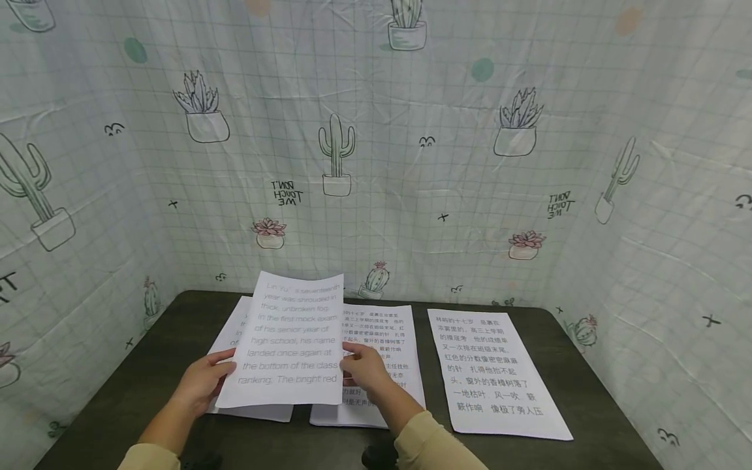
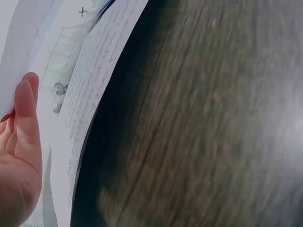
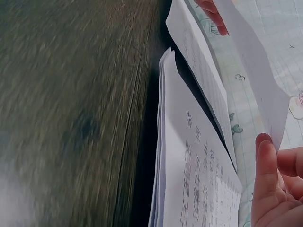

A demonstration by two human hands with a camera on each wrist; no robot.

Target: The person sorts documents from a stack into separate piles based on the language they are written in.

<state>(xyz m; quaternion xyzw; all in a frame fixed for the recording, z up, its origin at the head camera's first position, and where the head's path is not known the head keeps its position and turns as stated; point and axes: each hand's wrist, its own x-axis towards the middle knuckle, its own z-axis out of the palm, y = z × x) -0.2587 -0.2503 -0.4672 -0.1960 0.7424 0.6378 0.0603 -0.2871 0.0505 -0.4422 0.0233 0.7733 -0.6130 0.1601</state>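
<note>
A sheet of paper (image 1: 288,339) printed in large English text is held up off the table, tilted toward the head camera. My left hand (image 1: 202,384) pinches its left edge, and my right hand (image 1: 365,371) pinches its right edge between thumb and fingers. Below it on the left lies another English-printed sheet (image 1: 258,412), mostly covered by the raised one. Partly behind my right hand is a stack of paper (image 1: 405,365) printed in Chinese; the right wrist view shows several layered sheets (image 3: 189,156) at its edge.
To the right, a separate sheet with Chinese text (image 1: 487,378) lies flat on the dark wood-grain table (image 1: 431,450). A light curtain (image 1: 376,215) with cactus drawings hangs behind the table and along both sides.
</note>
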